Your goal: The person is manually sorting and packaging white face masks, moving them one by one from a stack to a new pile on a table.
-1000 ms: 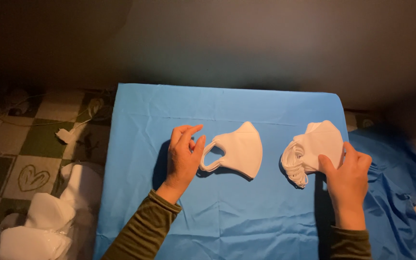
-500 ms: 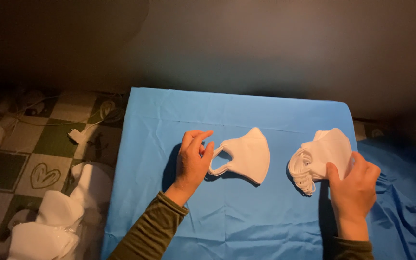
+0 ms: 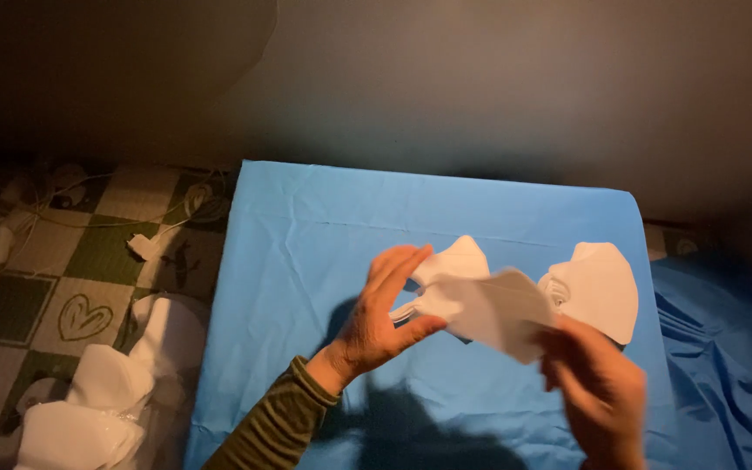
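Lifted since earlier: white mask (image 3: pixel 489 315), pinched between left hand (image 3: pixel 382 315) and right hand (image 3: pixel 598 383), above blue-covered counter (image 3: pixel 306 261); mask stack (image 3: pixel 598 287) alongside.

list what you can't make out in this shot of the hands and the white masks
- Right hand, head view: motion-blurred and cut off by the bottom edge; its grip on the lifted mask is unclear.
- Mask on the cloth: mostly hidden behind the lifted mask and the left hand.
- Mask pile: how many are in it cannot be told; the lifted mask overlaps its left side.
- White heap on the floor: dim, cut off by the bottom edge.
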